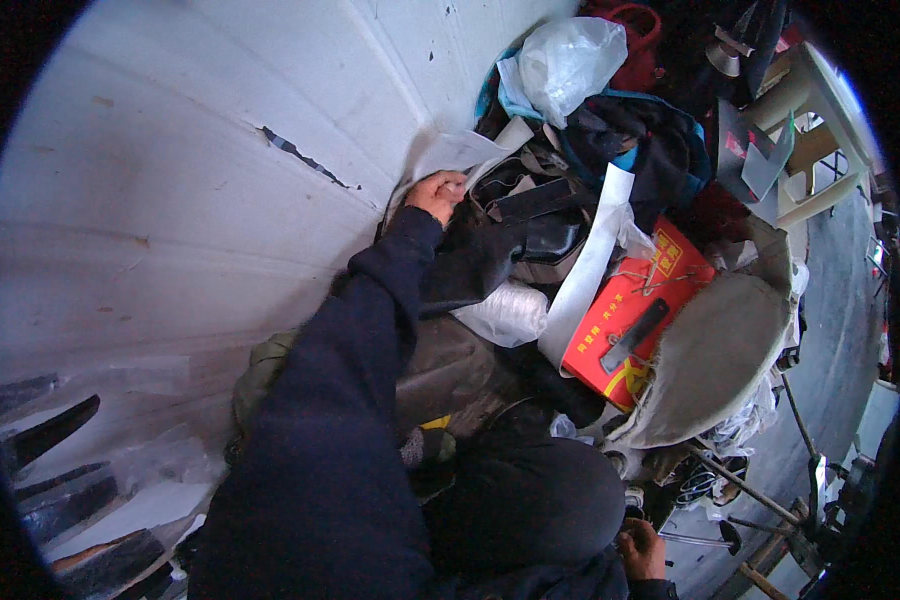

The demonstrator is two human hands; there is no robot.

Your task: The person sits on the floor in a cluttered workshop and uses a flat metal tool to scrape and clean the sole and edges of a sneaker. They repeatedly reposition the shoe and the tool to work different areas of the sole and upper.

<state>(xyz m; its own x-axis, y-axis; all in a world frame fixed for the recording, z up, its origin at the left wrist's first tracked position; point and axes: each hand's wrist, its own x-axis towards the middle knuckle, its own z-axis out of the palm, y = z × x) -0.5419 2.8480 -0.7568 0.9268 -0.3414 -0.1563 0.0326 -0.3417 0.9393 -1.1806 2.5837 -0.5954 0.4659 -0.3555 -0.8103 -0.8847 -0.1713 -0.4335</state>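
My left hand [438, 197] reaches far forward along the white wall, at the back of a heap of things. Its fingers are curled at the lower edge of a bent white sheet [452, 152], closed on it as far as I can see. Just right of that hand lie dark leather-like pieces [510, 245]. My right hand [642, 550] is low at the bottom edge, beside my dark-clad knee [530, 500]. Its fingers are curled around something too dark and small to name.
A white thread spool in plastic [510, 312], a long white strip [592, 265] and a red box [610, 325] with a dark flat tool [634, 336] crowd the middle. A round padded seat [720, 360] stands right of them. Dark curved pieces [55, 435] lie lower left.
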